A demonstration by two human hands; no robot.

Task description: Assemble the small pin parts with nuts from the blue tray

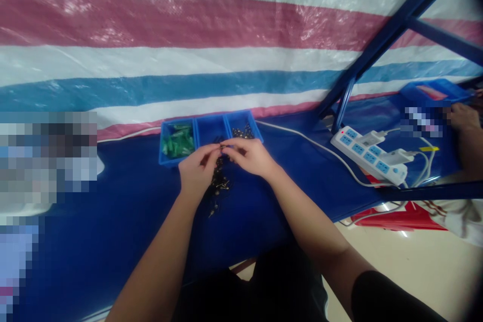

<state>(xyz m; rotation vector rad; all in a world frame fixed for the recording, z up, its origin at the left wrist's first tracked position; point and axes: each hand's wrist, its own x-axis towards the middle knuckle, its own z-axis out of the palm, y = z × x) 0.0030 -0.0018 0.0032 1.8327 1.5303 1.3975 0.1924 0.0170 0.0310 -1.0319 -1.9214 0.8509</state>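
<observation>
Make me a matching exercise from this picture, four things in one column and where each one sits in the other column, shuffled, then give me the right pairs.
Things:
1. green plastic parts
2. loose pile of small dark metal pieces
3. white power strip with blue sockets
4. another person's hand

Places:
A. far right, beside a blue bin
B. left compartment of the blue three-part plastic tray
C. on the blue table cover, under the person's left hand and right hand
D. on the table right of the tray, plugs in it

Pairs: 1-B, 2-C, 3-D, 4-A
</observation>
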